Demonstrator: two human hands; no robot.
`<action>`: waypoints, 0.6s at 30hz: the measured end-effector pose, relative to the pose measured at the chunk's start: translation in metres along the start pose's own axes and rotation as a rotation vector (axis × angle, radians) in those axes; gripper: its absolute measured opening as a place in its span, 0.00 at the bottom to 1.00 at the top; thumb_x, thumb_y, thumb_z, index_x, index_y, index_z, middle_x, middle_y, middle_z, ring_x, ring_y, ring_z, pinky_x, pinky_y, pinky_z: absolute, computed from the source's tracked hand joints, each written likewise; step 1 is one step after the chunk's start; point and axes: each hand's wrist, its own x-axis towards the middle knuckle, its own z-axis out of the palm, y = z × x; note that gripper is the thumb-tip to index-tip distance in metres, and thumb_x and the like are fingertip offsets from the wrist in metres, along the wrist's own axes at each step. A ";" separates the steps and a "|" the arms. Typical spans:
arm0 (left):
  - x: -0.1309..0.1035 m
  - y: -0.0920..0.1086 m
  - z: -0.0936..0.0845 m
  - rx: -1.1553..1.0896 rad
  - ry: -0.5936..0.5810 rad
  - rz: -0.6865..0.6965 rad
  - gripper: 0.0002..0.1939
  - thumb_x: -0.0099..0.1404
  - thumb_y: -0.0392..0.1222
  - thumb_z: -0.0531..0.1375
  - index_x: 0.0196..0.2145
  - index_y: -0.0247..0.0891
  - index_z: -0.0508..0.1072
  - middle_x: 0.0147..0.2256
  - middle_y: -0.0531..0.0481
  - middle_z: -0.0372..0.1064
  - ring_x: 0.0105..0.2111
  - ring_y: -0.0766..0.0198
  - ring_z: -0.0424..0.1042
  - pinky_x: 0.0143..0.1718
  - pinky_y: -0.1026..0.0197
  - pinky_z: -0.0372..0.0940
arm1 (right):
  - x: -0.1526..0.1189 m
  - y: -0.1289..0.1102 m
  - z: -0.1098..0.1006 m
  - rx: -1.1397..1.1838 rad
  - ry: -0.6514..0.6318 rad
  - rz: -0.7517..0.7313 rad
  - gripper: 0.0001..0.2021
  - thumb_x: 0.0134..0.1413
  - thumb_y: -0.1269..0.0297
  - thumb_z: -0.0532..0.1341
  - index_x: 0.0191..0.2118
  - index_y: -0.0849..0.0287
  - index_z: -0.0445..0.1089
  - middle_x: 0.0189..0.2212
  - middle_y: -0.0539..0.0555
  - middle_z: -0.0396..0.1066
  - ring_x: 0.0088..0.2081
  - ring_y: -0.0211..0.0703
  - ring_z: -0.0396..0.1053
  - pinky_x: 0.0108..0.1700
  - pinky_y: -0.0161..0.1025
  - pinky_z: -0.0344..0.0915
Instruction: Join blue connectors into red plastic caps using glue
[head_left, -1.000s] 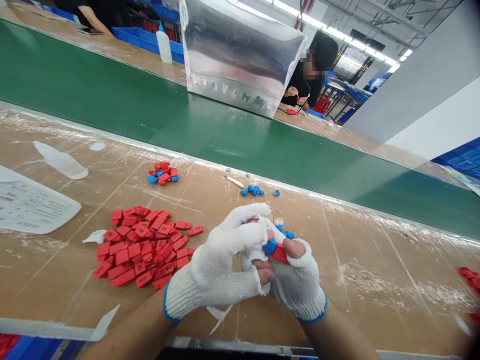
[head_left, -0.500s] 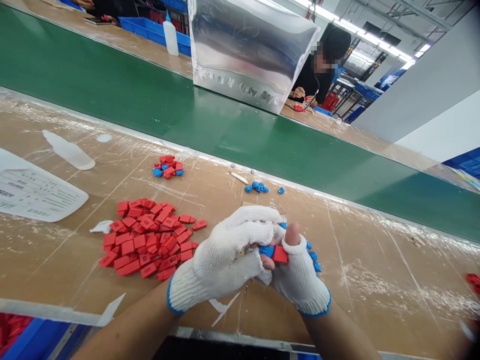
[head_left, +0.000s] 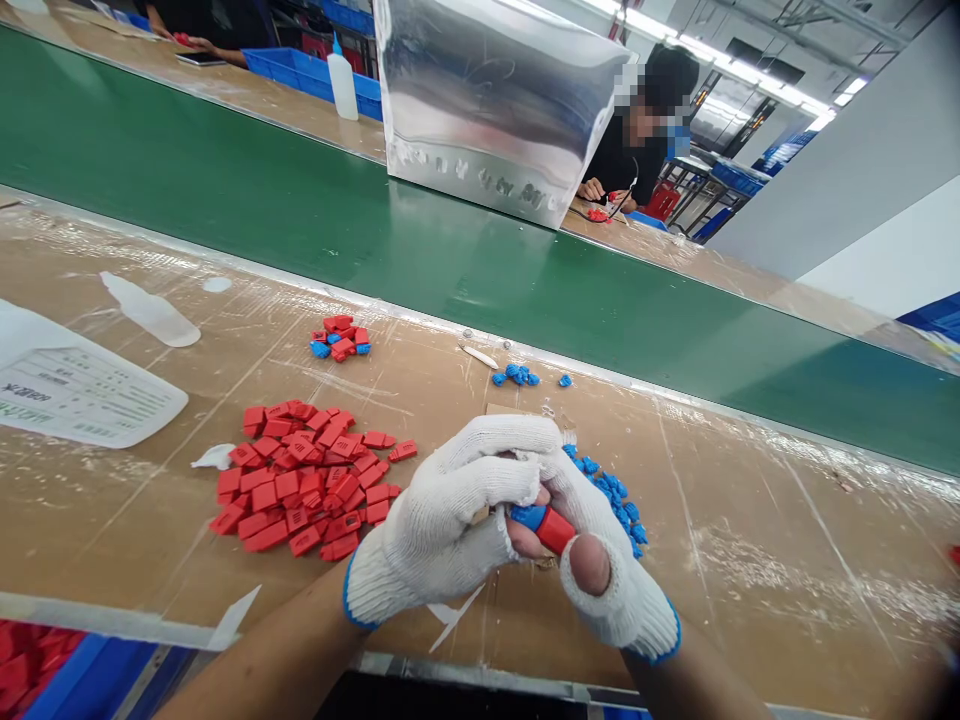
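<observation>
Between my gloved hands is a small plastic piece, its red block (head_left: 556,531) joined end to end with a rounded blue part (head_left: 529,516). My left hand (head_left: 457,490) is closed around the blue end, with bare fingertips showing through the cut glove. My right hand (head_left: 619,560) grips the red end, its bare thumb beside it. To the left of my hands lies a large heap of red plastic blocks (head_left: 307,485). Just beyond my right hand spreads a pile of small blue parts (head_left: 611,495), partly hidden by the glove.
A small cluster of mixed red and blue pieces (head_left: 341,338) and a few blue parts (head_left: 516,374) lie farther back, near a white stick (head_left: 478,357). Beyond runs a green conveyor belt (head_left: 300,230) with a metal panel (head_left: 495,110). Co-workers sit across it.
My right thumb has come down and toward me, off the top of the red block. The piece now tilts more, its red end lower. The view has shifted slightly.
</observation>
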 end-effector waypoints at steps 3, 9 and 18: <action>-0.002 0.001 -0.002 0.018 -0.013 -0.011 0.06 0.70 0.45 0.70 0.41 0.43 0.79 0.55 0.40 0.79 0.52 0.51 0.81 0.52 0.50 0.78 | 0.002 -0.003 0.007 0.152 -0.050 -0.029 0.29 0.62 0.36 0.67 0.58 0.50 0.70 0.40 0.55 0.71 0.35 0.47 0.73 0.36 0.44 0.76; -0.008 -0.004 -0.003 -0.019 0.079 -0.111 0.14 0.67 0.55 0.72 0.38 0.43 0.80 0.58 0.41 0.76 0.55 0.50 0.79 0.52 0.52 0.78 | -0.011 0.015 0.005 0.012 0.053 -0.105 0.28 0.63 0.54 0.72 0.64 0.44 0.66 0.40 0.52 0.73 0.37 0.46 0.75 0.41 0.46 0.77; -0.011 -0.014 0.014 -0.441 0.044 -0.451 0.19 0.65 0.59 0.72 0.39 0.40 0.79 0.54 0.42 0.76 0.51 0.52 0.77 0.53 0.50 0.75 | 0.008 -0.004 0.007 -0.322 0.009 -0.178 0.08 0.68 0.62 0.65 0.35 0.52 0.67 0.31 0.50 0.73 0.31 0.43 0.70 0.36 0.41 0.73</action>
